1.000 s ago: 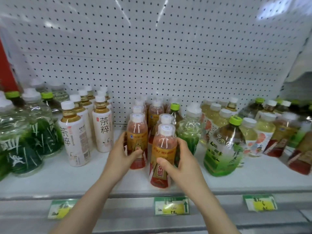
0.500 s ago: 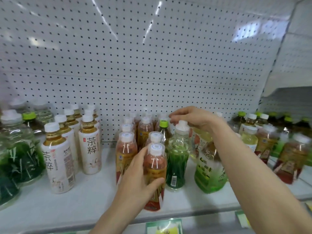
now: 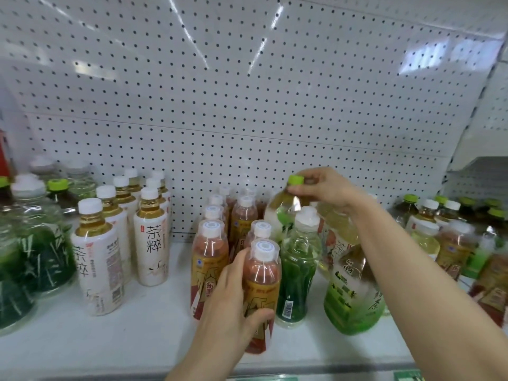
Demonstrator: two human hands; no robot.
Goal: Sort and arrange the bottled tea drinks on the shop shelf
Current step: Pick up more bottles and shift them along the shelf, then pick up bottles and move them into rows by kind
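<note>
My left hand wraps the front reddish tea bottle, white-capped with an orange-yellow label, standing at the shelf's front edge ahead of a double row of the same bottles. My right hand reaches over the row and pinches the neck of a green-capped bottle, held raised and tilted behind a white-capped bottle with a green label. A wide bottle with a bright green label stands under my right forearm.
White-labelled amber tea bottles stand in rows left of centre; big dark-green bottles fill the far left. Mixed tea bottles crowd the right end. A perforated white back panel closes the shelf.
My right hand left the front bottle, reached to the back and lifted a green-capped bottle by its neck. My left hand shifted from the left reddish bottle onto the front one.
</note>
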